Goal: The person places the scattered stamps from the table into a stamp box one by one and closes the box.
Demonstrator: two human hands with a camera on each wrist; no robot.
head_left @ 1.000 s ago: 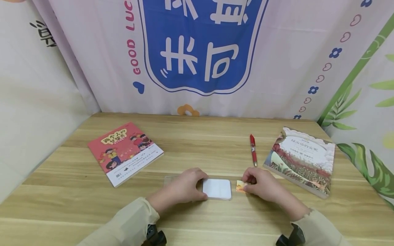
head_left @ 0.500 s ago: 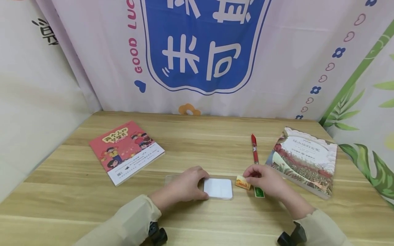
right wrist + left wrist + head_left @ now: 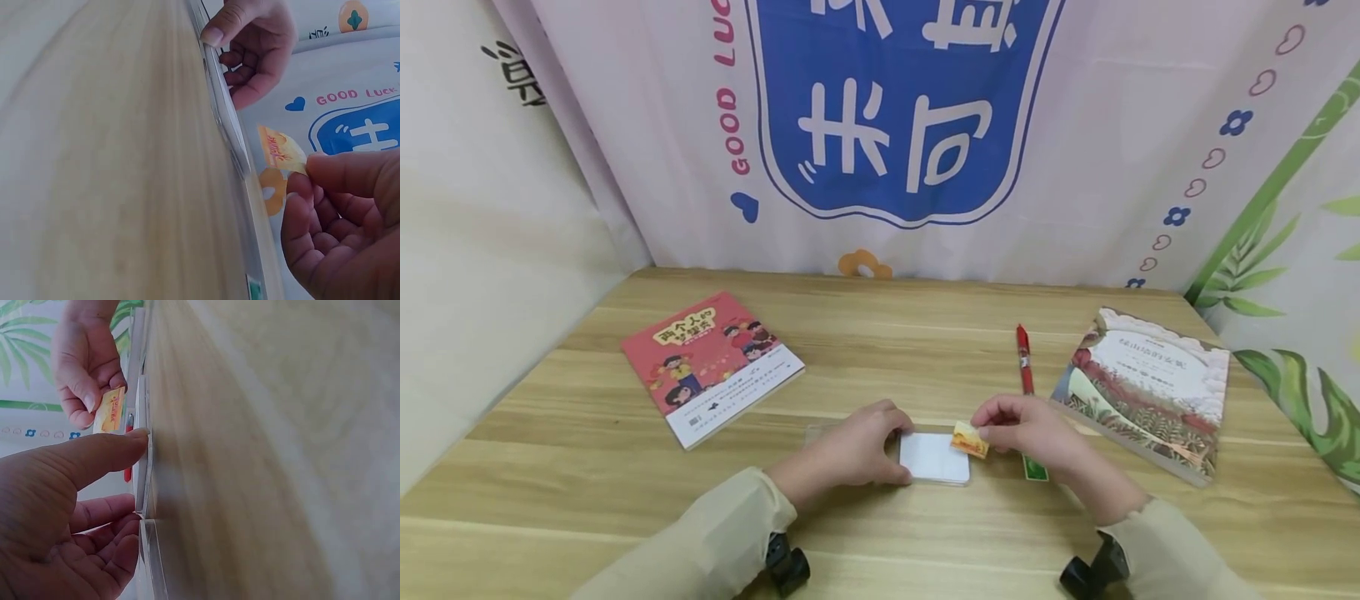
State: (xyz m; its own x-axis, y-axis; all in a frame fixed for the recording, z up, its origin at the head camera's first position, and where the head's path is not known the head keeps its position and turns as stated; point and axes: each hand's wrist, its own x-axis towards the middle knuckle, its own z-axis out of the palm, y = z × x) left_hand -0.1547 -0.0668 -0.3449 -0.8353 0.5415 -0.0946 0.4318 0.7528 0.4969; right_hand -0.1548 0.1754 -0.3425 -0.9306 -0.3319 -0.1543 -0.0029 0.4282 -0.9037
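Observation:
In the head view my left hand (image 3: 859,448) grips a flat white case (image 3: 934,458) with rounded corners, thumb on its near edge and fingers on the far one. A clear flap (image 3: 817,432) shows partly behind this hand. My right hand (image 3: 1030,435) pinches a small yellow-and-orange sticker (image 3: 970,442) between thumb and forefinger. The sticker (image 3: 279,149) is thin and slightly curled in the right wrist view. It overlaps the right end of the case in the head view. Under the right hand lies a green sticker (image 3: 1035,468), partly hidden.
A red pen (image 3: 1024,357) lies behind the right hand, its lower end hidden. On the wooden table (image 3: 887,350), a red book (image 3: 707,367) rests at left and a picture book (image 3: 1142,392) at right. A printed curtain (image 3: 1090,167) hangs along the back.
My right hand has lifted the yellow-and-orange sticker and carried it left to the case's right end. The green sticker has come into view beneath that hand. My left hand keeps its grip.

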